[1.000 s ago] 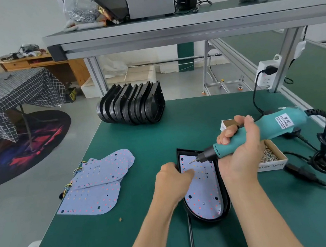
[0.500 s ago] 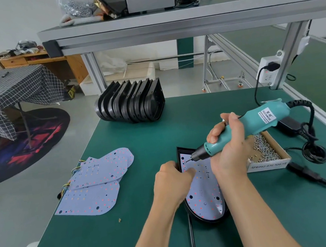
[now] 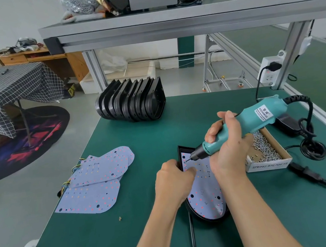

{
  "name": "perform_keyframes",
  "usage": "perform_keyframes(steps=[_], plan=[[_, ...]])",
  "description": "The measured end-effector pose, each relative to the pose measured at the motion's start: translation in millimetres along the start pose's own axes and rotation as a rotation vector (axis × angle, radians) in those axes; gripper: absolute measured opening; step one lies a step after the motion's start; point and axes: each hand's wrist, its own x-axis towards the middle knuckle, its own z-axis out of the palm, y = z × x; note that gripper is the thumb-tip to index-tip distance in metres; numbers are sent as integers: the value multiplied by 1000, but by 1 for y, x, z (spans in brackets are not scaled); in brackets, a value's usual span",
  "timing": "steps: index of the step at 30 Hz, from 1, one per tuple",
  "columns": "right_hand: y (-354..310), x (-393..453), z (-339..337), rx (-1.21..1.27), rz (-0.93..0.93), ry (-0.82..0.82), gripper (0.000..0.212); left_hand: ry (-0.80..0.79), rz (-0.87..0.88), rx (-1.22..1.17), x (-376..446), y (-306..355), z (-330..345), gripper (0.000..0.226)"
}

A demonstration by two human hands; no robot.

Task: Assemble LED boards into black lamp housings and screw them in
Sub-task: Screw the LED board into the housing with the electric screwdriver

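- The step in hand is judged to be the driving of a screw at the far left corner of the LED board (image 3: pixel 204 188), which is seated in a black lamp housing (image 3: pixel 192 215) lying flat on the green desk (image 3: pixel 150 227), near its front edge.
- The teal electric screwdriver (image 3: pixel 240 126) is gripped by the right hand (image 3: pixel 228 152), fingers wrapped round its barrel; the bit is tilted down and to the left, its tip at a hole near the board's corner.
- The housing's left rim is held by the left hand (image 3: pixel 173 180), fingers curled over the edge, with the thumb laid on the board.
- For a clean seat, the tool would best be raised closer to upright before it is run, so that the screw is not driven askew.
- Steady downward pressure should be kept, and the board pinned flat so that its holes stay matched to those beneath.
- Whether a screw already sits on the bit cannot be told; more are heaped in the cardboard box (image 3: pixel 270 164) just right of the housing.
- The cord (image 3: pixel 312 142) coiled at the right should be left slack, so that the tool is not tugged off line.
- Further boards (image 3: pixel 97 180) lie to the left and spare housings (image 3: pixel 132 100) are stacked at the far edge, so much work is judged to remain.
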Motion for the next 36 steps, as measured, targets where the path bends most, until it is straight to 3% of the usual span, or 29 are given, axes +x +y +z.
perform_keyframes(steps=[12,36], plan=[[2,-2,9,-108,-44,-31,28,-14,1,-16,-2,1,-1,33],[-1,-3,19,-173,-83,-117,21,16,15,17,-3,1,-1,34]])
